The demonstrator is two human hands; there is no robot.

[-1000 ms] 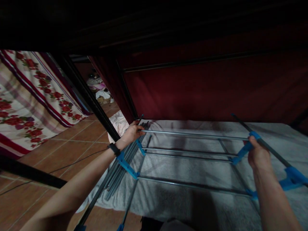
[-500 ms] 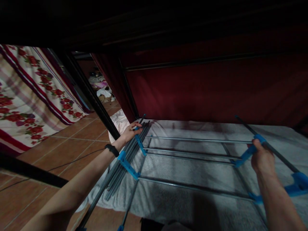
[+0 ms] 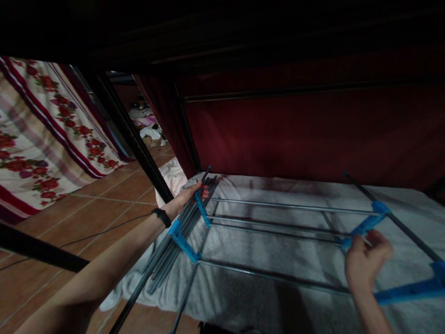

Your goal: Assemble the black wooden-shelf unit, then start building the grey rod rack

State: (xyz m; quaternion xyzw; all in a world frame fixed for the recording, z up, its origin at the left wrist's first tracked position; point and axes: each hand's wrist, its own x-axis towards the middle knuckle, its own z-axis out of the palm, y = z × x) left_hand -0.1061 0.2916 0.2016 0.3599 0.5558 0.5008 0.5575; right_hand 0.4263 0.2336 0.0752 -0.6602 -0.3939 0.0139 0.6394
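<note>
A frame of grey metal tubes (image 3: 278, 274) with blue plastic joints lies over a pale blanket. At its far left corner, my left hand (image 3: 190, 194) is closed around a blue connector (image 3: 201, 208) where it meets the long side tube. Just below the right-hand blue connector (image 3: 368, 223) is my right hand (image 3: 365, 262), fingers curled and thumb near the fingertips. Something small and pale shows between them, too small to name. Another blue connector (image 3: 184, 242) joins tubes at the left, and a further blue connector (image 3: 410, 290) lies right of my right wrist.
Several loose grey tubes (image 3: 174, 253) lie bundled under the frame's left side on the blanket (image 3: 250, 297). A black post (image 3: 139, 144) stands left, with a dark red curtain (image 3: 278, 134) behind. A flowered cloth (image 3: 52, 134) hangs over the tiled floor (image 3: 114, 204), where a cable runs.
My right hand has let go of the far right blue connector and moved left and down, its fingers now curled. My left hand's fingers have closed further round the left connector.
</note>
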